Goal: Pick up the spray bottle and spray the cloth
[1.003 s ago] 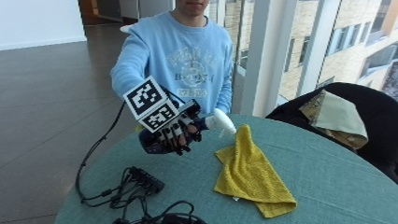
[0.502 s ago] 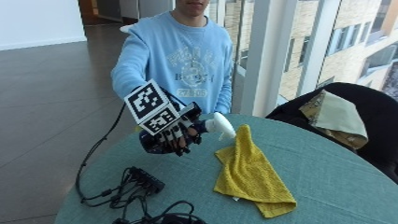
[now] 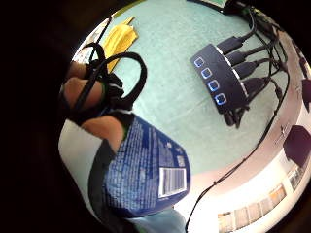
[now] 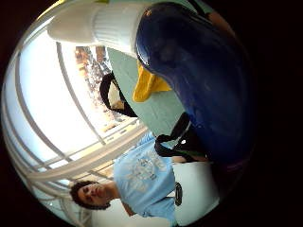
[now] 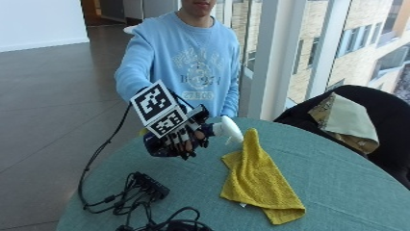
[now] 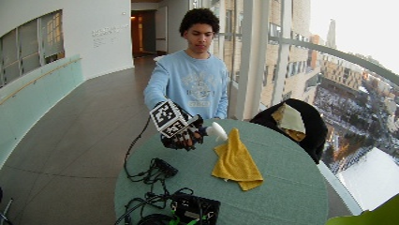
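Observation:
A person's gloved right hand (image 5: 181, 138) grips a dark blue spray bottle (image 5: 214, 130) held above the round green table (image 5: 359, 192). The bottle's white nozzle head (image 5: 228, 129) points toward the yellow cloth (image 5: 259, 178), which lies crumpled on the table just beyond the nozzle. In the little finger side palm view the bottle's blue label with a barcode (image 3: 146, 170) fills the space by the palm, fingers (image 3: 80, 90) curled beside it. The thumb side palm view shows the bottle's blue body (image 4: 199, 80), white collar (image 4: 109, 26) and a bit of the cloth (image 4: 149, 85).
A black hub with blue lights (image 3: 218, 80) and tangled cables (image 5: 137, 192) lie on the table's near left. A dark chair with a folded beige cloth (image 5: 346, 120) stands at the far right by the windows.
The hand with the bottle has shifted slightly toward the cloth; the cloth has not moved.

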The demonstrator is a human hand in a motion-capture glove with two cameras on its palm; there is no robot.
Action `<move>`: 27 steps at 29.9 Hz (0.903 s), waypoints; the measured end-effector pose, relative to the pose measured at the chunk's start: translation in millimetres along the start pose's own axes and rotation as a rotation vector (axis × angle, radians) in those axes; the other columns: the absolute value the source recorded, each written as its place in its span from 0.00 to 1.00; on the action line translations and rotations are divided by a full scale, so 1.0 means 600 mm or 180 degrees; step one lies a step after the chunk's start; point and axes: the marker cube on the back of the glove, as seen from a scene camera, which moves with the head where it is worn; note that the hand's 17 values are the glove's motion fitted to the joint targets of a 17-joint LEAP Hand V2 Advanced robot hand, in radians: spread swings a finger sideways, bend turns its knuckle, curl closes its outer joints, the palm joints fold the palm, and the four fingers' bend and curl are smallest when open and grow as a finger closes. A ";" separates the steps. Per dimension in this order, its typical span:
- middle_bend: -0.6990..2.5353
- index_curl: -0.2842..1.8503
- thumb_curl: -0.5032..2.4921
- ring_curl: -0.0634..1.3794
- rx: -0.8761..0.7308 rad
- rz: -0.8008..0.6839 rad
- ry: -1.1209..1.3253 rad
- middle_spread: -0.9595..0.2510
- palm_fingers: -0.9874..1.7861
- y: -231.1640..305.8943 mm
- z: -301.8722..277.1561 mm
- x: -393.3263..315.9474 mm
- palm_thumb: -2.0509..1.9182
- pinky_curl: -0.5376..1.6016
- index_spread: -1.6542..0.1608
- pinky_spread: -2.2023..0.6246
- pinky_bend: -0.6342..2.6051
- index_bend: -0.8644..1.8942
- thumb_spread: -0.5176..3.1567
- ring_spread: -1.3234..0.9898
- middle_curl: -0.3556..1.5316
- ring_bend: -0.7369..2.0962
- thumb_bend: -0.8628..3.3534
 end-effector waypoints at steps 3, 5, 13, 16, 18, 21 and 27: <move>0.30 0.21 0.40 0.30 -0.0023 0.0005 0.0023 0.76 0.71 0.000 0.000 -0.002 0.73 0.43 0.76 0.84 0.32 0.34 0.37 0.60 0.42 0.46 0.20; 0.30 0.21 0.40 0.30 -0.0034 0.0014 0.0023 0.76 0.71 0.001 0.000 -0.003 0.73 0.43 0.76 0.84 0.32 0.34 0.37 0.60 0.42 0.46 0.20; 0.30 0.21 0.40 0.30 -0.0059 0.0025 0.0028 0.76 0.71 0.002 0.001 -0.008 0.73 0.43 0.76 0.84 0.32 0.34 0.37 0.60 0.42 0.46 0.20; 0.30 0.21 0.40 0.30 -0.0061 0.0029 0.0026 0.76 0.71 0.001 0.002 -0.009 0.73 0.43 0.76 0.84 0.32 0.34 0.37 0.60 0.42 0.46 0.20; 0.30 0.21 0.40 0.30 -0.0058 0.0025 0.0024 0.76 0.71 0.001 0.002 -0.011 0.73 0.43 0.76 0.84 0.32 0.34 0.37 0.60 0.42 0.46 0.20; 0.30 0.21 0.40 0.30 -0.0026 -0.0023 0.0008 0.76 0.71 0.004 0.002 -0.014 0.73 0.43 0.76 0.84 0.32 0.34 0.37 0.60 0.42 0.46 0.20; 0.30 0.21 0.40 0.30 0.0182 -0.0411 -0.0201 0.76 0.71 0.027 -0.001 -0.046 0.73 0.42 0.76 0.84 0.32 0.34 0.38 0.60 0.42 0.46 0.20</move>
